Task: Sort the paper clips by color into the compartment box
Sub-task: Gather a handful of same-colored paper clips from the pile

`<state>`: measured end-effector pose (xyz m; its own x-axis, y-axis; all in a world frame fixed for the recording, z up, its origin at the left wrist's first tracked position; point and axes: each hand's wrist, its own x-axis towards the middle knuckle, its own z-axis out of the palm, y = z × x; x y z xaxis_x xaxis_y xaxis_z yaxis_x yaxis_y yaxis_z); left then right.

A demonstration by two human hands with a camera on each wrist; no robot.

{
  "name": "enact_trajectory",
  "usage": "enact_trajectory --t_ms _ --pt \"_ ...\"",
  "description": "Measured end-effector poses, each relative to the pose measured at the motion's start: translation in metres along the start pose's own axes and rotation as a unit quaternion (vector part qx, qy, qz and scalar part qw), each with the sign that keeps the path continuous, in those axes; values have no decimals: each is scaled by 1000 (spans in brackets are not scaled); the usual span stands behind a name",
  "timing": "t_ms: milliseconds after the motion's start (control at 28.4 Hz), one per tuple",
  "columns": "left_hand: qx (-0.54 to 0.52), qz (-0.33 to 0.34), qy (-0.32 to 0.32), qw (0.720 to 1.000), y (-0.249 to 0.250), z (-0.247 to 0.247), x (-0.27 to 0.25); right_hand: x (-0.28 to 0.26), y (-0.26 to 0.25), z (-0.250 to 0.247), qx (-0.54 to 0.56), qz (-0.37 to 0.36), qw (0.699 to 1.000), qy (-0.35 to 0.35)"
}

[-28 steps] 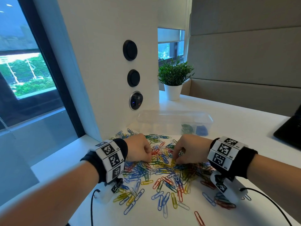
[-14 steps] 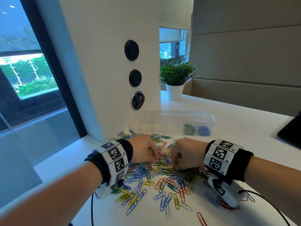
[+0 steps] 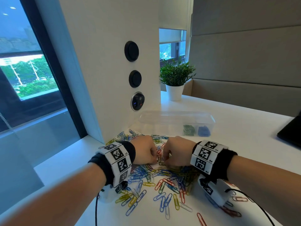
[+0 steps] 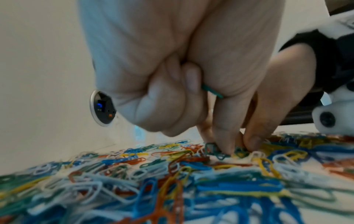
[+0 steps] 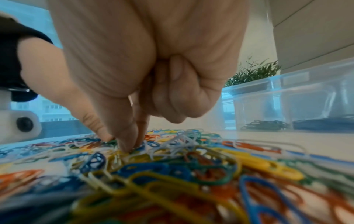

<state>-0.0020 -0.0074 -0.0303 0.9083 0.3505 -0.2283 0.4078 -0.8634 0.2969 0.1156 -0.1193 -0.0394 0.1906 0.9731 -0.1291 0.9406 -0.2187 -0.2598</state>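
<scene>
Multicoloured plastic-coated paper clips (image 3: 162,180) lie heaped on a white table (image 3: 236,152). Left hand (image 3: 144,150) clutches a green clip (image 4: 211,91) in curled fingers, while right hand (image 3: 176,151) pinches into the pile. Behind stands a clear plastic compartment box (image 3: 175,123).

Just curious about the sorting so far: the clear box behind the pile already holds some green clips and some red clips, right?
Nearly. The box holds green clips, but the batch beside them is blue clips, not red. The head view shows both at the box's right end; the right wrist view shows them too.
</scene>
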Motion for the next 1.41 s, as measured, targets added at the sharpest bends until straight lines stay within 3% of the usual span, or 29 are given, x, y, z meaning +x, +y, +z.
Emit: enact_trajectory --t_ms 247,458,528,634,810,881,916,1162,1303,1409 --pt "-161 -50 19 986 -9 -13 -5 -12 11 -9 87 26 996 1" --pt "-335 -110 12 936 -4 -18 -21 -31 18 -16 245 98 963 -46" --pt "-395 -103 -4 913 -3 -18 -27 -40 20 -17 377 130 915 -59" --pt "-498 -83 -17 863 -5 -17 -34 -50 24 -20 556 160 814 -58" --pt "-683 -25 -71 727 -2 -12 -43 -62 26 -29 782 105 611 -59" --pt "-727 -2 -76 682 4 -10 -45 -68 28 -31 820 84 564 -35" --pt "-733 5 -65 677 7 -9 -45 -69 28 -31 827 82 556 -23" --pt "-635 -16 81 768 22 -7 -48 -72 25 -25 818 102 566 14" --pt "-603 -13 111 790 23 -9 -51 -72 24 -21 819 109 564 22" --pt "-602 -11 125 789 21 -10 -52 -72 21 -19 823 108 557 27"
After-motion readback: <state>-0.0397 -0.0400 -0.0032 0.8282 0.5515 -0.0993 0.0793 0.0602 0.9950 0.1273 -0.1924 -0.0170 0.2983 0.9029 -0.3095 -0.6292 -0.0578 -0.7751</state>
